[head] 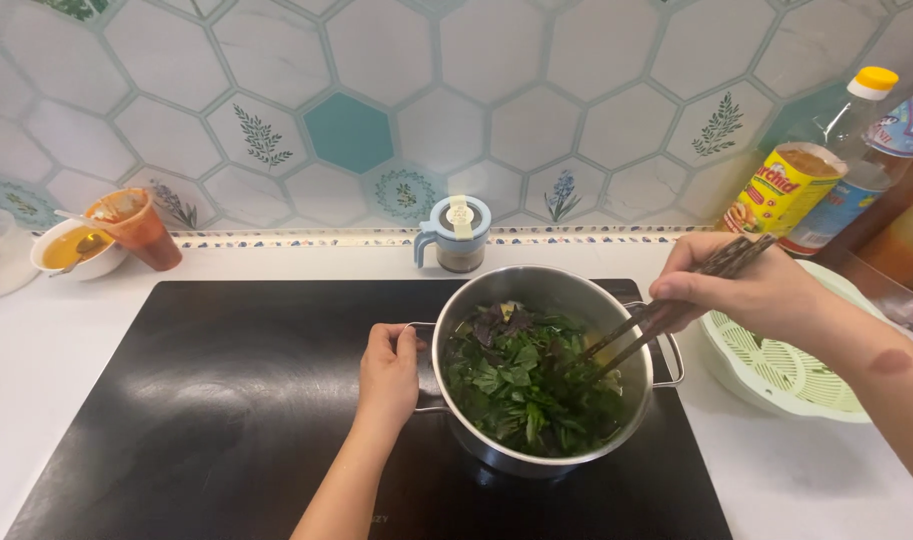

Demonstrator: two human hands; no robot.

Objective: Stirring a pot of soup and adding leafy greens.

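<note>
We are standing over a black glass cooktop (226, 400) set into a white counter (806, 480), and a steel pot (536, 300) is sitting toward its right side. Our left hand (388, 372) is wrapping tightly around the pot's left wire handle (421, 330), fingers curled over it. Our right hand (741, 290) is pinching a pair of dark chopsticks (666, 310), which are slanting down and to the left, their tips reaching into the leafy greens (526, 385) inside the pot. The greens, dark green with some purple leaves near the back, are filling most of the pot, with a little liquid showing at the far edge. The pot's right handle (671, 360) is sticking out free, just under our right hand.

To the right of the cooktop a pale green plastic colander (776, 370) is lying on the counter, partly behind our right forearm. Behind it two bottles are leaning near the tiled wall (576, 110): one with a yellow label and yellow cap (811, 165), one clear with a blue label (881, 160). Behind the pot a small light-blue lidded jar (459, 232) is standing against the wall. At the far left an orange cup (136, 225) is tilting beside a white bowl (76, 250) holding yellow sauce and a spoon
</note>
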